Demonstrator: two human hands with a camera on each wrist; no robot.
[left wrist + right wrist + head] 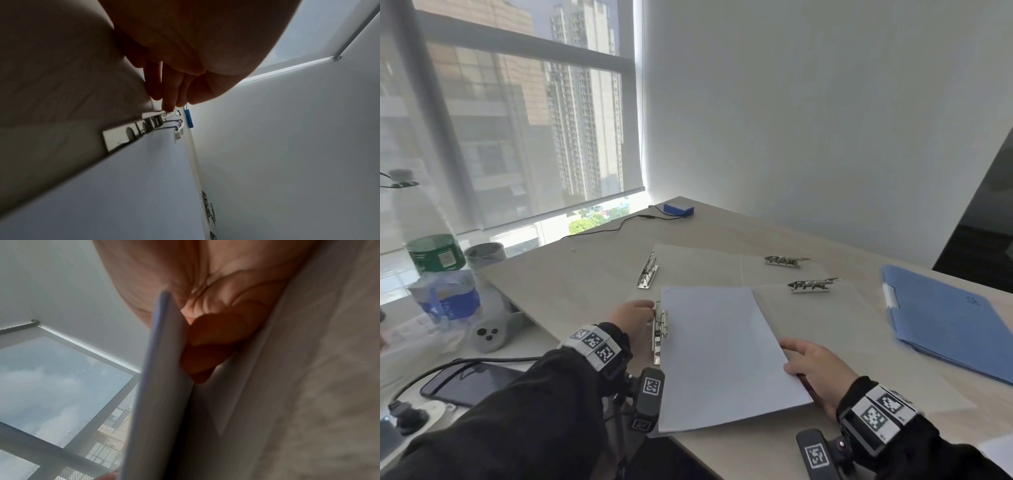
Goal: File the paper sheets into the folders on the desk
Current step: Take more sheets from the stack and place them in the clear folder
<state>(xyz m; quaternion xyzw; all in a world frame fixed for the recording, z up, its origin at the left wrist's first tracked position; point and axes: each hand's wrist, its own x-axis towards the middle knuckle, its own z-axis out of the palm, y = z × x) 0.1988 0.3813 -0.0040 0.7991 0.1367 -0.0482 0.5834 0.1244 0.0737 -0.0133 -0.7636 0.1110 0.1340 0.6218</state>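
- Square black-and-white coded markers, patterns rather than words, stand on the wristbands (594,343) and on the black camera mounts (652,387) worn at both wrists.
- The blue folder (948,318) on the bench carries a small dark emblem near one corner, too small to read.
- The green-labelled bottle (436,253) shows a small printed code patch; its wording is illegible.
- The blue-labelled bottle (446,303) bears white lettering, too blurred to make out.
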